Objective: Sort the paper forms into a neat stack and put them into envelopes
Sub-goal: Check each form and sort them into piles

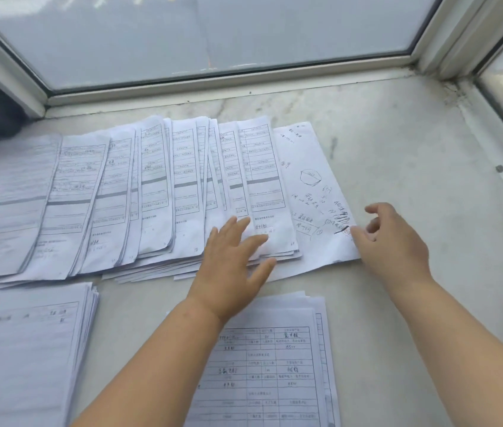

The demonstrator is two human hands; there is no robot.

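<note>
Forms (182,192) fan leftward from the flat, released left hand (233,257) — the scribbled sheet (312,192) runs near-to-far, its near corner touching the loosely curled, empty right hand (392,241).

A pale stone windowsill (398,149) bears fanned paper forms (157,192) (overlapping) and two nearer stacks (275,365).

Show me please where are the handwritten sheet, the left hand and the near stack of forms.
handwritten sheet (308,180), head view, its drawn circle.
left hand (228,272), head view, its back.
near stack of forms (270,365), head view, top form's table.
</note>
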